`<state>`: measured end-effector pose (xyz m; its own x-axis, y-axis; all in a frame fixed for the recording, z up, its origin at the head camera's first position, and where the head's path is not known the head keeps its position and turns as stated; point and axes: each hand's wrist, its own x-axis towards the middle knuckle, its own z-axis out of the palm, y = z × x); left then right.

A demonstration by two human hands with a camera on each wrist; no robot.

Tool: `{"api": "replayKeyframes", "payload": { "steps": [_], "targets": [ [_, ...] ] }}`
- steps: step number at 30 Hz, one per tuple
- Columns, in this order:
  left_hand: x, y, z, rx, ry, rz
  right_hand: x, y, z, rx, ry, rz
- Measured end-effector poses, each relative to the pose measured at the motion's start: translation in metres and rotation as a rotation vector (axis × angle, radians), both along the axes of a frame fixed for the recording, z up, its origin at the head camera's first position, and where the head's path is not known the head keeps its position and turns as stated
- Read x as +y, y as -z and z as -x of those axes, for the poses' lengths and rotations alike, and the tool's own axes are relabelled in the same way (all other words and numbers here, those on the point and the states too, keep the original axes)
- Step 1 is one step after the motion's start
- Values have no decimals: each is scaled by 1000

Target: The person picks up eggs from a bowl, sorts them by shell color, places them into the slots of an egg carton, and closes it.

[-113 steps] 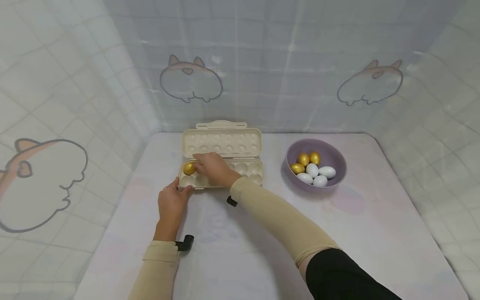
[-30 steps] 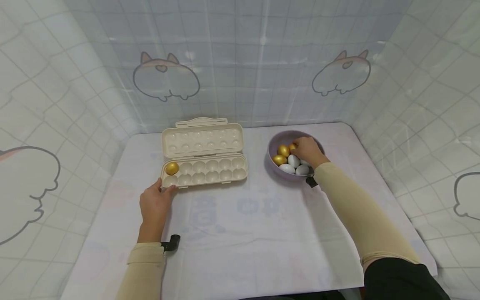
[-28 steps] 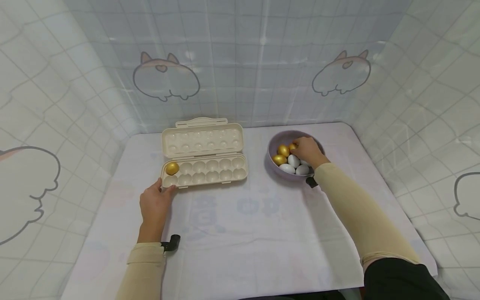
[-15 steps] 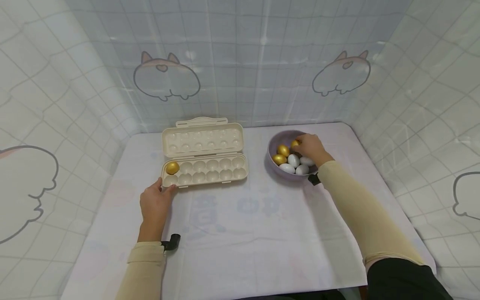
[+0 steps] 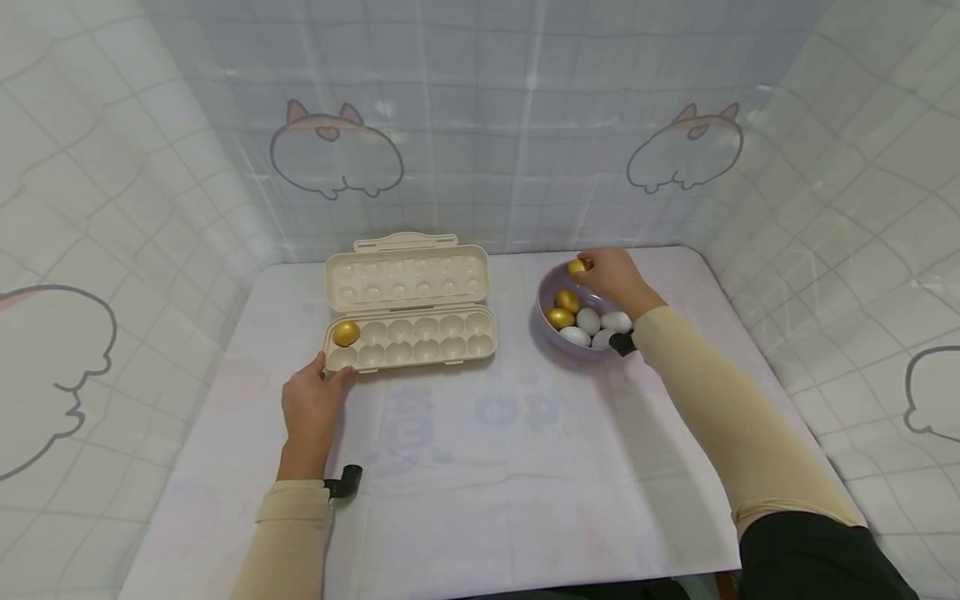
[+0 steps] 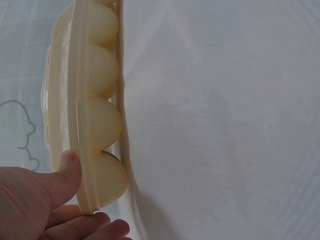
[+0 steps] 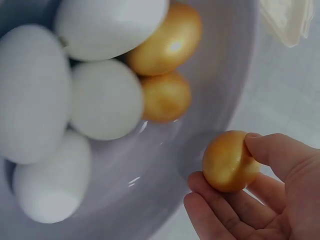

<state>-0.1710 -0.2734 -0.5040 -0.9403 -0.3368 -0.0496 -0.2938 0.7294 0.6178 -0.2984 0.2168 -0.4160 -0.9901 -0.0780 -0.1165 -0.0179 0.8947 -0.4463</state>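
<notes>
Since half a second ago, the right hand (image 5: 613, 275) has lifted one gold egg (image 5: 577, 267) to the bowl (image 5: 553, 283)'s 11 o'clock rim; the left hand (image 5: 311, 402) has stayed on the carton (image 5: 408, 277). From the head, the carton lies open on the table (image 5: 495, 467) at the bowl's 9 o'clock, a second gold egg (image 5: 346, 333) seated at its left end, far row. Two other gold eggs (image 5: 567, 301) sit toward the bowl's 9 o'clock, white eggs (image 5: 588, 322) around 4 to 7.

Left wrist: the left hand grips the carton's 6 o'clock end.

Right wrist: the right hand pinches its egg at 4 o'clock, in front of the bowl's rim.
</notes>
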Motion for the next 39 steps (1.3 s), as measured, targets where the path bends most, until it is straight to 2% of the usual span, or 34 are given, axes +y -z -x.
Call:
{"api": "replayKeyframes", "payload": {
  "steps": [5, 13, 21, 39],
  "targets": [
    [1, 0, 0, 23, 2, 2, -13, -10, 2, -16, 1, 19],
    [0, -2, 1, 20, 5, 6, -30, -17, 8, 28, -51, -2],
    [1, -4, 2, 2, -7, -10, -50, -18, 15, 46, -91, -12],
    [0, -3, 0, -10, -21, -34, -89, -17, 18, 56, -148, -3]
  ]
}}
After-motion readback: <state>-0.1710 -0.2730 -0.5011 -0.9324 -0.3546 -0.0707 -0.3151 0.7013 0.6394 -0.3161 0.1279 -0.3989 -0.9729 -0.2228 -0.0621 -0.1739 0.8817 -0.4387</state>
